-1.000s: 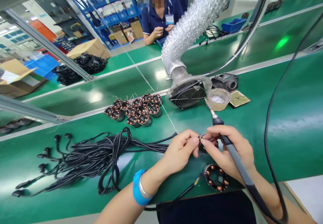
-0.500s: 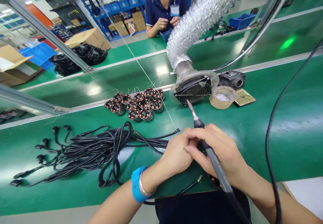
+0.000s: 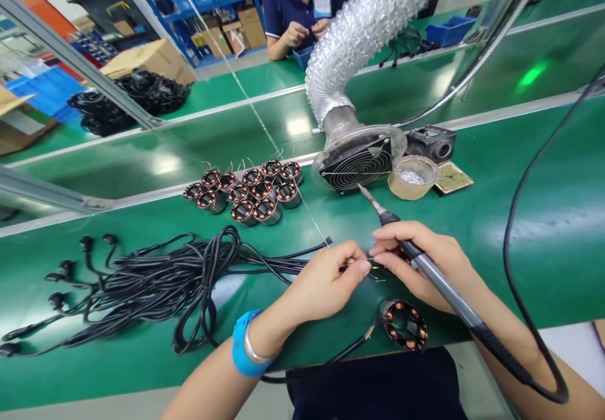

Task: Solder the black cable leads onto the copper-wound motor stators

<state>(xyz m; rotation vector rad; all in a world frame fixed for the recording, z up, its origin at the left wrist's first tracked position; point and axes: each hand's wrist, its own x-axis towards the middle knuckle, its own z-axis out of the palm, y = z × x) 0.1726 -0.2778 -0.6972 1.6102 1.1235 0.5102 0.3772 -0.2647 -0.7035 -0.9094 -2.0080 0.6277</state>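
My right hand (image 3: 432, 265) is wrapped round a soldering iron (image 3: 437, 287), its tip pointing up and left toward the fume fan. Its thumb and forefinger also come together at a thin dark wire (image 3: 370, 260). My left hand (image 3: 328, 278) is closed, pinching this wire between thumb and forefinger. A pale thin strand (image 3: 309, 212) runs down from above to behind my left hand. Below the hands, a motor stator (image 3: 405, 325) with copper windings lies at the table's near edge. Close to it is a black cable's stripped end (image 3: 362, 339), with coloured wires showing.
Several stators (image 3: 266, 210) stand grouped at the back, left of the fume extractor (image 3: 357, 164). A bundle of black power cables (image 3: 155, 287) covers the left. A tub (image 3: 413, 177), a sponge tray (image 3: 452, 178) and an iron stand (image 3: 432, 144) sit back right. A co-worker (image 3: 305, 10) sits opposite.
My hands have moved apart from their overlap, uncovering the stator and the thin wire between the fingertips. The soldering iron has shifted right and tilted more. The view has moved slightly.
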